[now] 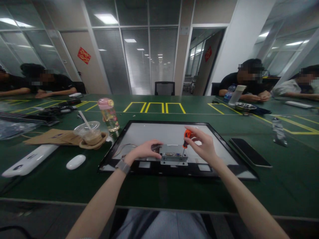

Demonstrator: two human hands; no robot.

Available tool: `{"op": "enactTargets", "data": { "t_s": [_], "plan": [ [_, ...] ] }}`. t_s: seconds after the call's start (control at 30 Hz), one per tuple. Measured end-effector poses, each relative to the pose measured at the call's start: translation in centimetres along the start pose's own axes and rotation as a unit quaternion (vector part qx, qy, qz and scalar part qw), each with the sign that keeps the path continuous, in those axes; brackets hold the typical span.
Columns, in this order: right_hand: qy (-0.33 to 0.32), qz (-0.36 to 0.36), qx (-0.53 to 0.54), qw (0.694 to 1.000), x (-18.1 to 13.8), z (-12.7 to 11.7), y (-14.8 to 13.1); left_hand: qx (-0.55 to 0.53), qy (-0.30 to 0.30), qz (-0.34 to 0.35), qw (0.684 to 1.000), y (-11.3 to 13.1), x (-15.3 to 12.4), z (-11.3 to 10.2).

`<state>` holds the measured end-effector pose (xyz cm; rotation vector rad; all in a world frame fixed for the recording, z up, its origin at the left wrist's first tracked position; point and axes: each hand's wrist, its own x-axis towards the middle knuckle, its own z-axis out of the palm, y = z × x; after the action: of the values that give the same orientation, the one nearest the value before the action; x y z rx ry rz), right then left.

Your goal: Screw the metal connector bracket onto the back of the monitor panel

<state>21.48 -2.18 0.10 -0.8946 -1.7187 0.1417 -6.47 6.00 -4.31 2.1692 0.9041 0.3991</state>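
Observation:
A flat display panel (159,131) with a black frame and a pale back lies on the green table before me. Near its front edge sits a metal bracket (173,158) with a row of connector ports. At the bracket's left end, my left hand (144,149) has its thumb and fingers curled around the edge. My right hand (203,142) pinches the handle of an orange and black screwdriver (187,135). The screwdriver stands nearly upright, its shaft reaching down to the bracket's right part; the tip's exact contact is too small to make out.
To the left are an iced drink cup (90,132), a pink-lidded bottle (109,114), a white earbud case (76,162) and a white power bank (31,161). A phone (250,152) lies right of the panel. Several people sit across the table, near a metal bowl (245,108).

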Motion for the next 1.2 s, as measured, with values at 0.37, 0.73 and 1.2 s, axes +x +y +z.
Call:
{"op": "enactTargets", "data": {
  "t_s": [0.37, 0.73, 1.2],
  "plan": [
    [0.129, 0.091, 0.167, 0.973, -1.1, 3.2, -0.6, 0.01, 0.003, 0.004, 1.0, 0.0, 0.0, 0.0],
    [0.071, 0.096, 0.163, 0.979, -1.9, 4.3, -0.6, 0.0, 0.0, 0.009, 1.0, 0.2, 0.0, 0.0],
    [0.025, 0.052, 0.116, 0.992, -2.1, 4.5, -0.7, -0.004, 0.005, -0.004, 1.0, 0.5, 0.1, 0.1]
  ]
}}
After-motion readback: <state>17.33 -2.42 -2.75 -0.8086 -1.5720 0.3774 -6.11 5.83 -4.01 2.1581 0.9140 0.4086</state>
